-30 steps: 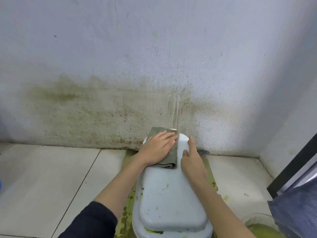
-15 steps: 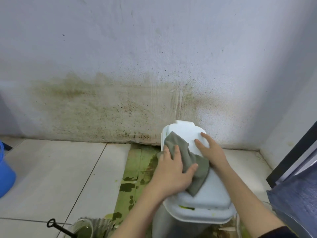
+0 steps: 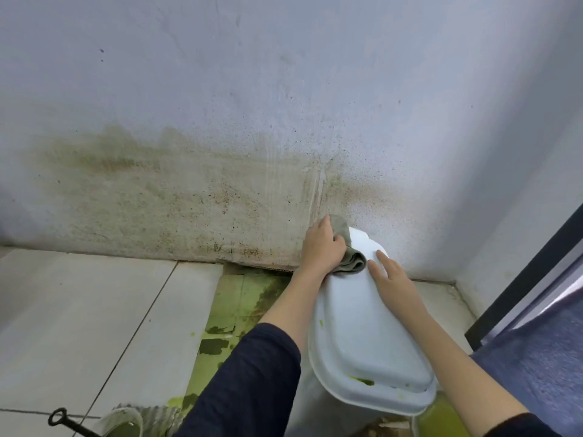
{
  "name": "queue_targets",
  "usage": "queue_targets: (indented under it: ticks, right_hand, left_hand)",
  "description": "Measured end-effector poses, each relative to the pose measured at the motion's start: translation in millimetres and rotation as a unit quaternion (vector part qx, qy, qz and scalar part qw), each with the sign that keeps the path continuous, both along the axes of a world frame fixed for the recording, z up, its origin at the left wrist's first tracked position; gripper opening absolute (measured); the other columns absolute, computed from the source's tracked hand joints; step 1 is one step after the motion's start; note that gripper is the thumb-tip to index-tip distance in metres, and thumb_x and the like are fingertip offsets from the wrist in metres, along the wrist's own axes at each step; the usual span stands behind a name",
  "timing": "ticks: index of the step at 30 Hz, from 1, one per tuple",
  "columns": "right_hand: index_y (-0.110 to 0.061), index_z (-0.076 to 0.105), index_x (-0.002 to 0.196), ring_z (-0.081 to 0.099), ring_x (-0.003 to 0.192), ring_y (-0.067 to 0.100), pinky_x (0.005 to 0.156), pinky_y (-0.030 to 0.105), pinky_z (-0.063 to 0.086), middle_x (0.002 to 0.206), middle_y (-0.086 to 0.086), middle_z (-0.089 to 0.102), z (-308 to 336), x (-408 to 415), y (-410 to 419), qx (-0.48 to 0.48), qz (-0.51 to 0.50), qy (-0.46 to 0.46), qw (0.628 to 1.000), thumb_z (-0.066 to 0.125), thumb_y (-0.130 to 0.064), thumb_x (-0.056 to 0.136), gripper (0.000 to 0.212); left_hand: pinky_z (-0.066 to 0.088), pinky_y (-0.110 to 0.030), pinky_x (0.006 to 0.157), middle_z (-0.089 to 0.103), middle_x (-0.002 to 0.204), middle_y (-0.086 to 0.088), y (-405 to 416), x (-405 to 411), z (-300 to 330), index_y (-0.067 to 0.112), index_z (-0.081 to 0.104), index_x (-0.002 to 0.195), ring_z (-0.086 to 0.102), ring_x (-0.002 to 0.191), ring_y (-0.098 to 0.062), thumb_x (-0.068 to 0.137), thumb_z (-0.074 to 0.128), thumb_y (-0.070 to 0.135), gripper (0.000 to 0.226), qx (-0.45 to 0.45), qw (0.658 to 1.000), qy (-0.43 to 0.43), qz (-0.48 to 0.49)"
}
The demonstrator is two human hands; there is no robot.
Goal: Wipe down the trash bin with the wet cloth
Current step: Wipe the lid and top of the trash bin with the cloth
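Trash bin: I've got the white trash bin (image 3: pixel 362 335) standing on the floor in the corner, just off the stained wall (image 3: pixel 189 190), lid closed.
Floor: pale tiles (image 3: pixel 79 310) with a green, grimy strip beside the bin, so footing looks slick to me.
Handling: I judge it light, hollow plastic, smooth and wet-slippery, stiff enough to press on but likely to skid or tip under a hard push.
Hold point: best braced flat on the lid top, or gripped at the lid rim.
Right hand: my right hand (image 3: pixel 389 280) lies flat on the lid, fingers straight, steadying it.
Left hand: my left hand (image 3: pixel 323 249) is clenched round the cloth, pressing it at the lid's far end.
Wet cloth: the grey-green wet cloth (image 3: pixel 350 250) is bunched, soft and limp.
Residue: green smears (image 3: pixel 362 380) sit on the near lid edge, not yet wiped.
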State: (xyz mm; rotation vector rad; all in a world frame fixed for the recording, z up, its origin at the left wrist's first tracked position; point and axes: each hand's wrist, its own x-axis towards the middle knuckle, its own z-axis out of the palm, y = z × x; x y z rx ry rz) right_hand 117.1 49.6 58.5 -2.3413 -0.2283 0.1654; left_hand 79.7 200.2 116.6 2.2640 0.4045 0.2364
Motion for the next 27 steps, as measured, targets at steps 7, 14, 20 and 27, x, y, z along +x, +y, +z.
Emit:
queue_targets:
  ticks: [7,14,20,27]
  right_hand:
    - [-0.035,0.024,0.145,0.035,0.134,0.023,0.105,0.046,0.029,0.154,0.0,0.025,-6,5,-1,-0.022,-0.004,-0.01,1.0,0.028,-0.05,0.097,0.051]
    - [-0.035,0.026,0.145,0.039,0.131,0.025,0.101,0.045,0.031,0.152,0.001,0.026,-2,-1,23,-0.012,0.006,-0.018,1.0,0.03,-0.049,0.096,0.051]
    - [-0.039,0.024,0.145,0.035,0.135,0.022,0.102,0.046,0.029,0.154,-0.004,0.023,2,-4,14,-0.027,-0.01,-0.002,1.0,0.027,-0.053,0.096,0.051]
    - [-0.032,0.046,0.132,0.038,0.126,0.024,0.099,0.042,0.038,0.135,0.006,0.041,7,-12,8,-0.049,-0.04,-0.097,0.993,0.039,-0.043,0.096,0.038]
  left_hand:
    - [0.013,-0.033,0.115,0.004,0.157,-0.022,-55,-76,-4,-0.005,0.0,0.147,0.012,0.144,-0.032,0.098,0.035,0.013,0.063,0.096,0.995,0.026,-0.01]
    - [0.008,-0.042,0.115,0.005,0.153,-0.032,-23,-43,0,-0.004,0.004,0.147,0.004,0.143,-0.041,0.093,0.045,0.042,0.082,0.167,0.981,0.087,-0.036]
    - [0.022,-0.037,0.113,0.018,0.157,-0.013,12,-1,5,0.004,0.009,0.151,0.022,0.142,-0.029,0.096,0.037,0.013,0.062,0.043,0.998,0.03,-0.02]
    - [0.026,-0.028,0.108,0.009,0.157,-0.013,-45,-107,-7,0.001,0.001,0.149,0.025,0.138,-0.025,0.096,0.033,0.012,0.063,0.096,0.994,-0.007,-0.043]
